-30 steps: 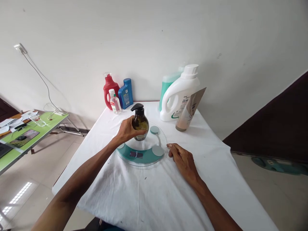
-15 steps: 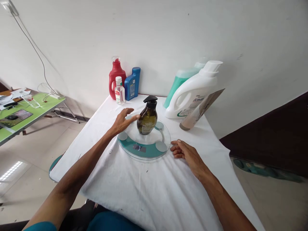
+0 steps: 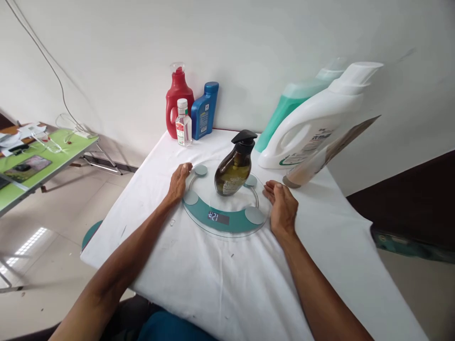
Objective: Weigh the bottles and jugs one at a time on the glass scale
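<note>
A round glass scale (image 3: 231, 225) with a teal band lies on the white cloth, its display (image 3: 218, 217) lit with digits too blurred to read surely. On the glass stands a dark pump bottle (image 3: 232, 173) with a black pump head; neither hand touches it. My left hand (image 3: 179, 183) rests beside the scale's left rim, fingers loosely extended and holding nothing. At the right rim is my right hand (image 3: 283, 206), its fingers stretched toward the glass edge. Whether either hand touches the rim I cannot tell.
Behind on the left stand a red jug (image 3: 178, 99), a small clear bottle (image 3: 184, 124) and a blue bottle (image 3: 205, 111). At right are a green bottle (image 3: 284, 111), a white jug (image 3: 313, 125) and a tan-and-clear package (image 3: 302, 174). A green table (image 3: 57, 163) stands far left.
My left hand has left the pump bottle and moved to the scale's left rim. My right hand has turned more upright by the right rim. The display has lit up. The view has shifted.
</note>
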A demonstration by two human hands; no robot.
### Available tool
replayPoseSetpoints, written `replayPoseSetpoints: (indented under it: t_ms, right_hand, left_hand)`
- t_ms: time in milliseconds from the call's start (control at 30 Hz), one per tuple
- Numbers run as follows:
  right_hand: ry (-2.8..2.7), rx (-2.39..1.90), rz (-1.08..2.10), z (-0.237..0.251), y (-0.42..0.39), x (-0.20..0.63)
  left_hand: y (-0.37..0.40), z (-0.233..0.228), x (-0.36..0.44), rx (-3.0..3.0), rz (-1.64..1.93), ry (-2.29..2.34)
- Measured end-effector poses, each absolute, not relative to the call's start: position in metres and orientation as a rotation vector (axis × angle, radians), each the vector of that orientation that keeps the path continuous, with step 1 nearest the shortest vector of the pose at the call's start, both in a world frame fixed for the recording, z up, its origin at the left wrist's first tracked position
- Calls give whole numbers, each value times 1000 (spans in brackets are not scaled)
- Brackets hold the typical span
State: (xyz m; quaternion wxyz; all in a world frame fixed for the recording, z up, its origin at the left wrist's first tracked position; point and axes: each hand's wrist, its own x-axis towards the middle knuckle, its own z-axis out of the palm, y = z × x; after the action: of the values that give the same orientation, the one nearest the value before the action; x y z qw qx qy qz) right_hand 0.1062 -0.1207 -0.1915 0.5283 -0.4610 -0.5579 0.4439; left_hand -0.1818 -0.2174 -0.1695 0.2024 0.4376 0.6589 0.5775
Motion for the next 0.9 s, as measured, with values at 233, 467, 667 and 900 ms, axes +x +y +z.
replayPoseSetpoints:
  t_ms: [233,467,667,900]
  right_hand:
    - [-1340,-1112,1120,-191,-125,108]
    - [-1373,-1148,1076,-190,-127,107]
    - [-1368,-1148,1069,-189,-127,106]
    - [-1382,-1151,1066,-188,-126,106]
  left_hand:
    - [-220,-165,-177,1231,1595,1859]
    - [-221,-158,-174,1240,1551,1891]
    - [-221,-157,-173,1246,1509,1930]
    - [-221,-158,-173,1246,1514,1936]
